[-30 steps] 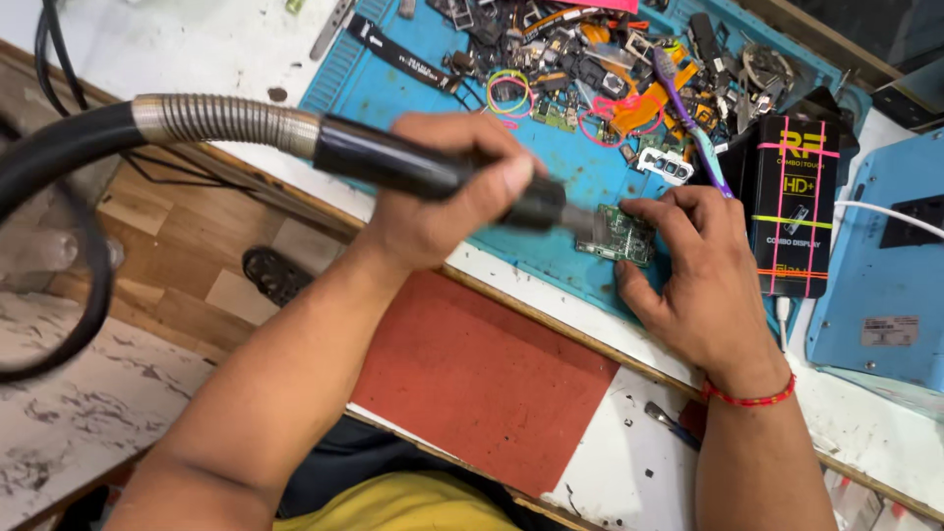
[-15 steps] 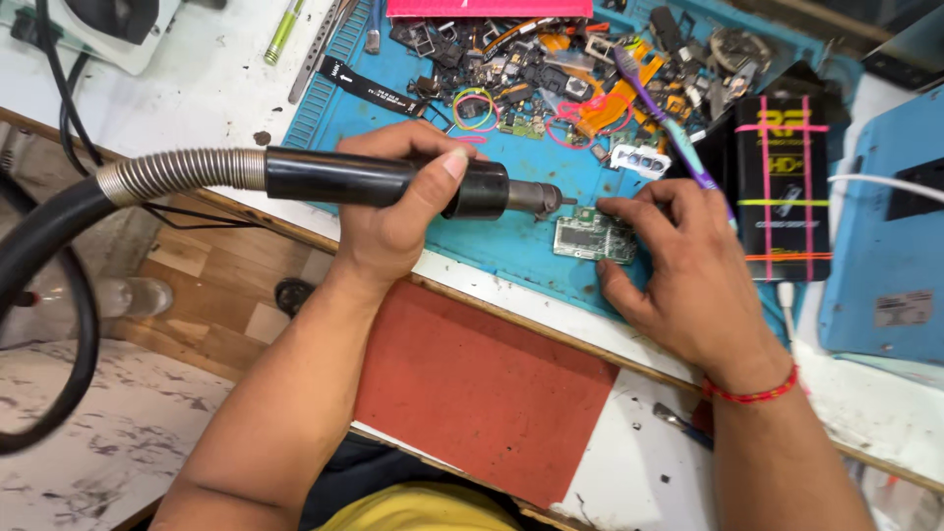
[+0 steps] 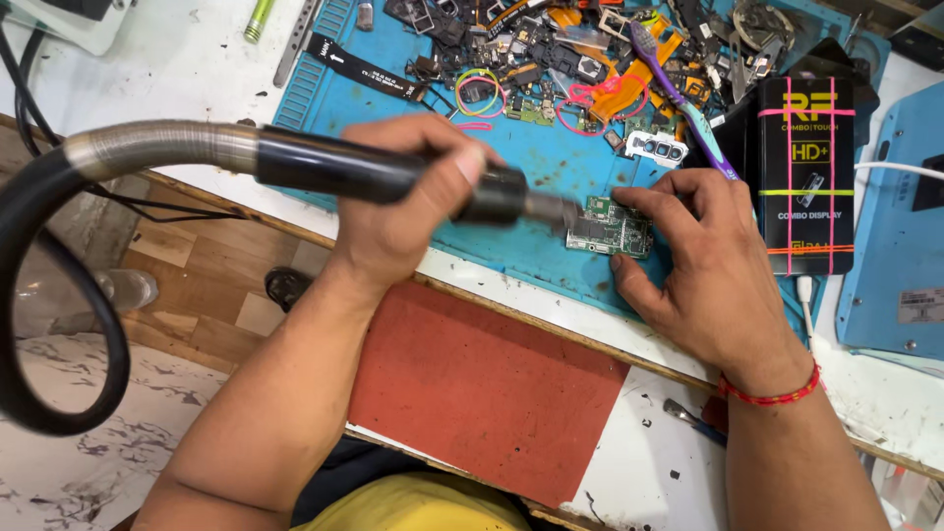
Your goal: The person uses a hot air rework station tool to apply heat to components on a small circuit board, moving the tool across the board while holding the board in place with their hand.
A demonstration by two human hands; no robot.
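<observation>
The left hand has its fingers wrapped tight around a black hot-air tool, and the tool's metal tip sits just beside a small green circuit board. The right hand holds that board down, fingers curled at its 3 o'clock edge. The board lies on a blue mat on the white surface. At 12 o'clock from the board is a heap of little phone parts and a purple toothbrush. At 3 o'clock lies a black box. At 7 o'clock is a red pad. A thick black hose loops over the wooden floor at 9 o'clock.
</observation>
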